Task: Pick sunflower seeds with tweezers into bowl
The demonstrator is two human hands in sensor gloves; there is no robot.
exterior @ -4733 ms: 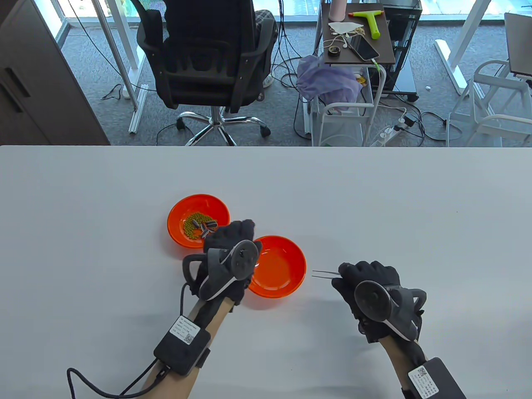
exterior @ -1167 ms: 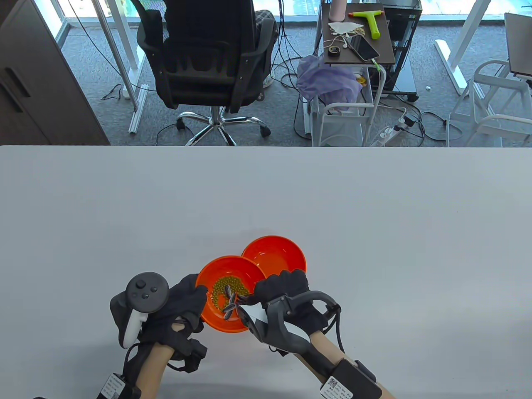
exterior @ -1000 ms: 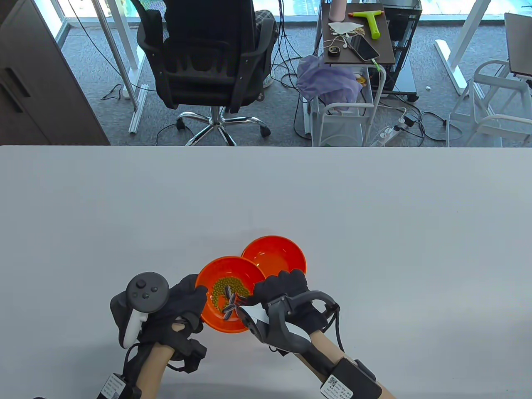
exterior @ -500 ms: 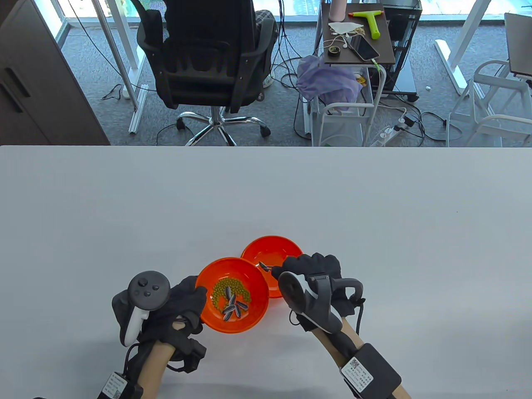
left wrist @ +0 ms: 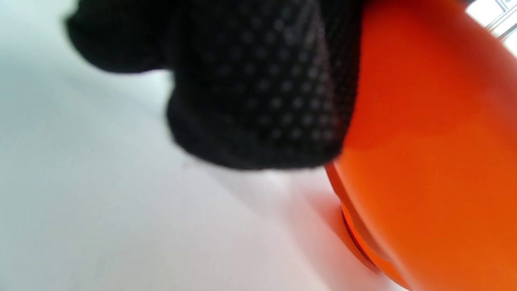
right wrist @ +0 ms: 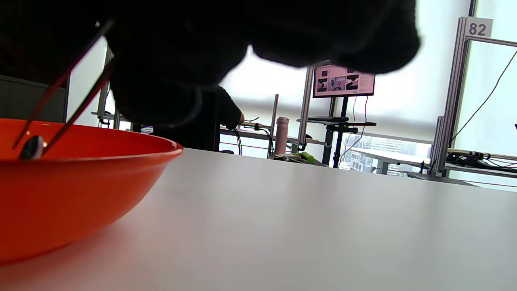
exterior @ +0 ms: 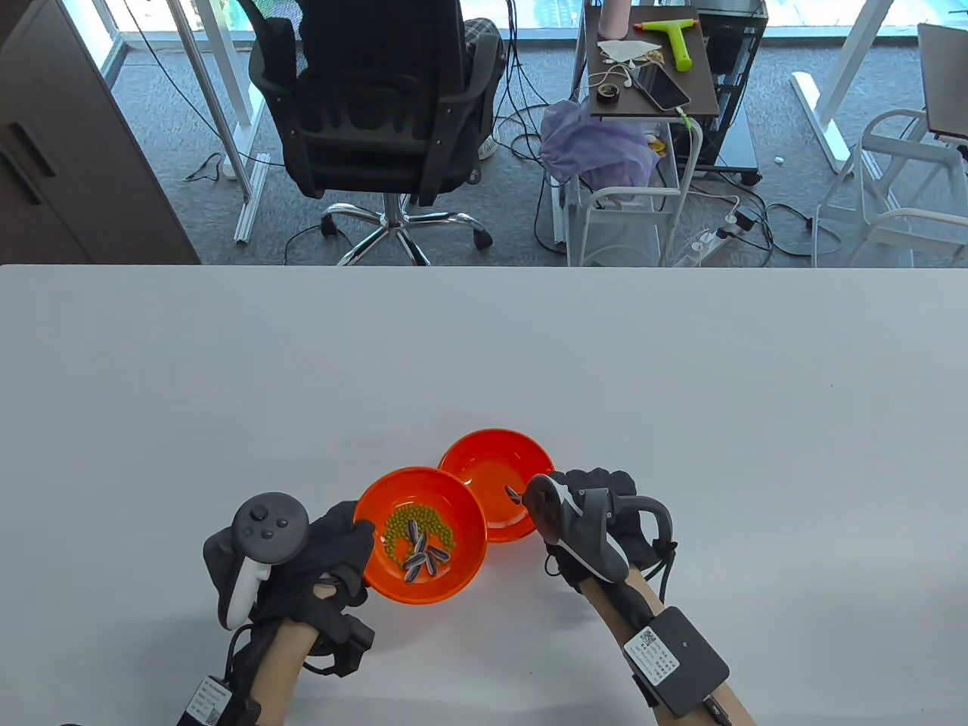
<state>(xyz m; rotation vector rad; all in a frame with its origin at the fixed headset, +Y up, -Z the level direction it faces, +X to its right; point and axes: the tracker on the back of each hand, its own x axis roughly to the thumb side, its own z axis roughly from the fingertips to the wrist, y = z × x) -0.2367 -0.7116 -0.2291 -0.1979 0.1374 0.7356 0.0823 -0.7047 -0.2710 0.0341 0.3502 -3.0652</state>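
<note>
- The left hand (exterior: 325, 560) grips the near-left rim of the near bowl (exterior: 461, 560), with the fingers (left wrist: 258, 93) pressed against its outer wall; this bowl sits on the table (exterior: 484, 355).
- That bowl holds a patch of green beans (exterior: 423, 522) and a small heap of striped seeds (exterior: 423, 560) lying on the beans' near side, well apart from the left fingers at the rim.
- The far bowl (exterior: 484, 454) stands just beyond and to the right, its rim touching or slightly overlapped by the near bowl; which of the two cannot be told.
- The right hand (exterior: 605, 514) rests at the right rim of the far bowl, closed around the tweezers (right wrist: 60, 87), which slant down from the fingers into that bowl.
- In the right wrist view the two tweezer arms converge on one dark seed (right wrist: 31, 147), seen just above the bowl's rim line.
- In the table view the same seed (exterior: 513, 494) shows inside the far bowl's right half, just left of the right hand's tracker.
- Whether the seed is clamped at the tips or already lying on the bowl cannot be told.
- The tweezers themselves are hidden behind the tracker in the table view.
</note>
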